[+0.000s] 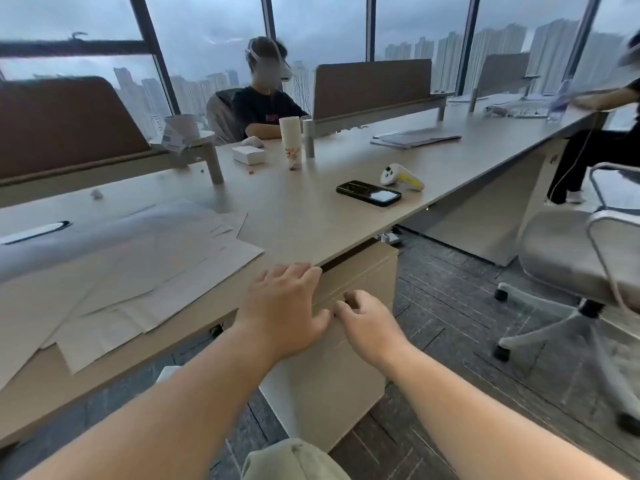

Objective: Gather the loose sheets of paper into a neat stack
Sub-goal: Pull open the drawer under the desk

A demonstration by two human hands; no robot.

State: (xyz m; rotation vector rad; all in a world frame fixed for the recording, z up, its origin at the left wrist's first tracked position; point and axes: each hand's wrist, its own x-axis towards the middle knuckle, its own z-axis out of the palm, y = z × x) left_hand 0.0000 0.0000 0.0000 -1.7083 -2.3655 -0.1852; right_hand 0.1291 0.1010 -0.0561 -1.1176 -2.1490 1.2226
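Long pale beige laminate desk (311, 216) running along a wall of tall windows (214, 32), grey carpet-tile floor (450, 306) below. Loose pale sheets of paper (138, 268) fanned out overlapping at the desk's left, some poking over the front edge. Further right: black smartphone (368, 192), white-and-yellow controller (401, 177), both near the edge, bare desktop between them and the papers. Left hand (287, 310) flat with fingers spread at the desk edge, holding nothing. Right hand (370, 323) loosely curled just beside it, over a beige drawer cabinet (363, 271), empty too. Grey swivel chair (571, 258) well off to the right.
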